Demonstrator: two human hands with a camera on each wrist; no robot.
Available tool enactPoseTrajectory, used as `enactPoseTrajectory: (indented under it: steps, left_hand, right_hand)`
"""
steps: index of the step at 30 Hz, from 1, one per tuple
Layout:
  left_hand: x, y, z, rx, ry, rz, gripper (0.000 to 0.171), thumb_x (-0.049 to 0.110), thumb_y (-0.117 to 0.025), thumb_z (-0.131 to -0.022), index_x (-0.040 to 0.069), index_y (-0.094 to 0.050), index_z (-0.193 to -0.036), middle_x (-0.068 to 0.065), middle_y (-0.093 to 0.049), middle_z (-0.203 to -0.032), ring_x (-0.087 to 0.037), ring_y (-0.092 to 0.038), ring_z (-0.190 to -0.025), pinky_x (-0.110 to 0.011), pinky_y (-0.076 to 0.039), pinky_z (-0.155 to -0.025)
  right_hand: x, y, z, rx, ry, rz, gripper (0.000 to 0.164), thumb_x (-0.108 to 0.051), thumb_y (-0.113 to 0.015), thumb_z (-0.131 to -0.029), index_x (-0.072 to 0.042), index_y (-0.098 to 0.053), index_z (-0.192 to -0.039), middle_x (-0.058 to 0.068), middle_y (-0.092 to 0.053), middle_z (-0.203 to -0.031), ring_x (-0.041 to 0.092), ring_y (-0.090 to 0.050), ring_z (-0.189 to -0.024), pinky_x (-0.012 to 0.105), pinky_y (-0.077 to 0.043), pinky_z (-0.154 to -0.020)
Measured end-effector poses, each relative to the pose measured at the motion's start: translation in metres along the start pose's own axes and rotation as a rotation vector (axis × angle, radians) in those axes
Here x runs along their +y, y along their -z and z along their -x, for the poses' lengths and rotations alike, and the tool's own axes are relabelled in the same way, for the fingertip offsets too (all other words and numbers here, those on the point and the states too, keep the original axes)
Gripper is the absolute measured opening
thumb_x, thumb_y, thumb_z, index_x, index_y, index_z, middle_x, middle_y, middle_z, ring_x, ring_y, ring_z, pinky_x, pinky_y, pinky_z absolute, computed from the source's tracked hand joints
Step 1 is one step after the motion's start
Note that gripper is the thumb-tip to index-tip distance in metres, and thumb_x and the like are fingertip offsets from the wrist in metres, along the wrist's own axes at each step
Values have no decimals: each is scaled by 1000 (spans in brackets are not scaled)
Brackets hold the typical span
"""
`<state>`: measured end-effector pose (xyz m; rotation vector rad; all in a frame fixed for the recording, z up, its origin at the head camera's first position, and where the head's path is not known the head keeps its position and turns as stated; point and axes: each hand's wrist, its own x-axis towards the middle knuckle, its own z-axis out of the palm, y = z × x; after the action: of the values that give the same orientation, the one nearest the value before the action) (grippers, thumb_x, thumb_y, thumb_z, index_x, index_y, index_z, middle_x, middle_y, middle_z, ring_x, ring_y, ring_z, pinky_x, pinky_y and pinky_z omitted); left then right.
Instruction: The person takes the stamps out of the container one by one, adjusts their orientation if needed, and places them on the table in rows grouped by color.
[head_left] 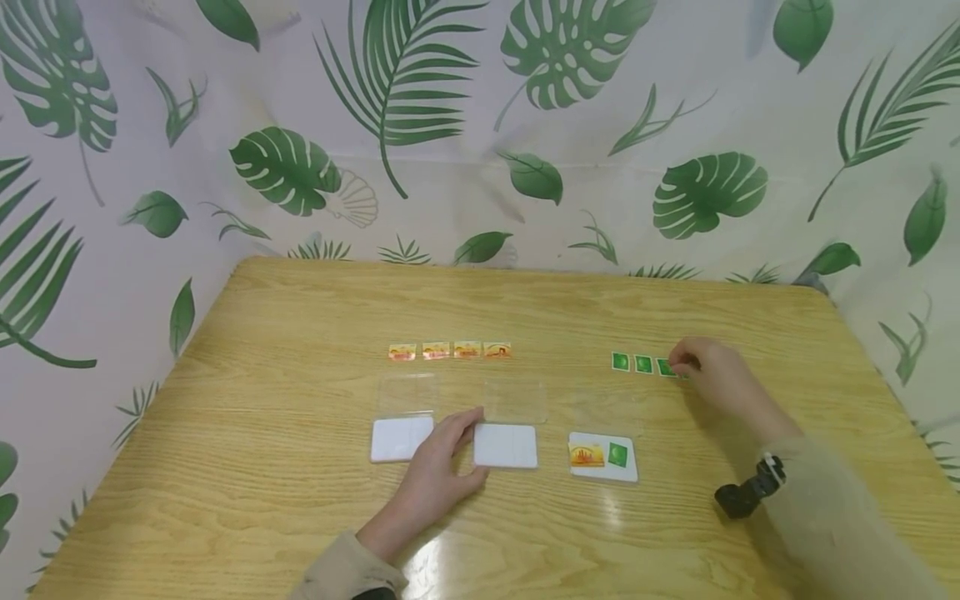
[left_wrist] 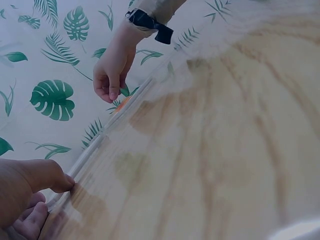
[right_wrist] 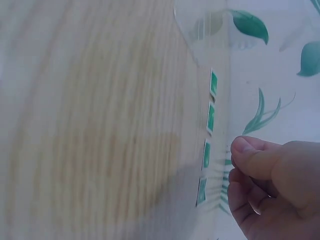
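Observation:
My left hand rests on the table at the left end of the middle white plate, its thumb and index finger spread around that end. Over the right end of a row of green stamps is my right hand. Its fingers are curled with the thumb close to the index finger, and I see nothing between them. In the right wrist view the green stamps lie apart from the hand. The right white plate bears an orange-yellow stamp and a green stamp.
Another white plate lies left of my left hand. Clear rectangular covers lie behind the plates. Farther back runs a row of orange-yellow stamps. A leaf-patterned cloth hangs behind the wooden table.

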<state>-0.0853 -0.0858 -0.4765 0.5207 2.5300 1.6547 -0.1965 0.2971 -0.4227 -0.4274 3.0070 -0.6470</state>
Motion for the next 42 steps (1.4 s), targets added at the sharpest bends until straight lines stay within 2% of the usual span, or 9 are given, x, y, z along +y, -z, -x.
enactPoseTrajectory:
  steps: [7,13,20,24,32,42]
  left_hand:
    - [2,0,1,4,13,9,71,-5,-72,-78,-4,-38,-140,-18,-44,-137,-27,-49,-124,-20,-39,-102]
    - [6,0,1,34,32,25,73,2,-75,-79,1,-37,-142,-15,-44,-139,-28,-49,-124,-25,-41,-102]
    - [18,-4,-5,50,-32,44,74,2,-78,-76,1,-40,-140,-13,-46,-138,-29,-49,-123,-28,-43,-102]
    - [24,-10,-11,30,-70,83,73,0,-77,-76,-3,-40,-139,-16,-45,-139,-28,-44,-127,-29,-40,-105]
    - [36,-26,-20,-27,-72,121,71,-3,-76,-77,-5,-40,-138,-17,-45,-138,-26,-43,-129,-26,-39,-106]
    - [46,-47,-25,-96,-6,126,70,5,-74,-81,3,-38,-142,-10,-44,-140,-27,-47,-125,-25,-41,-103]
  right_hand:
    - [-25,-3,12,24,74,-20,3,-3,-65,-89,-1,-65,-86,9,-63,-85,23,-55,-78,39,-49,-67]
    - [-43,-5,23,34,144,-38,4,-5,-70,-85,-4,-67,-88,2,-61,-83,17,-54,-74,31,-49,-60]
    - [-56,-11,34,-35,178,-80,8,-14,-68,-89,-9,-68,-95,-5,-61,-86,10,-53,-76,25,-49,-61]
    - [-64,-18,39,-59,219,-112,10,-18,-66,-91,-11,-69,-97,-5,-61,-91,10,-54,-79,26,-51,-63]
    - [-78,-27,45,-140,226,-154,15,-25,-70,-88,-15,-69,-99,-5,-61,-98,13,-53,-87,29,-52,-72]
    - [-90,-35,48,-127,336,-82,19,-20,-79,-77,-13,-70,-93,-7,-64,-93,19,-57,-92,39,-52,-79]
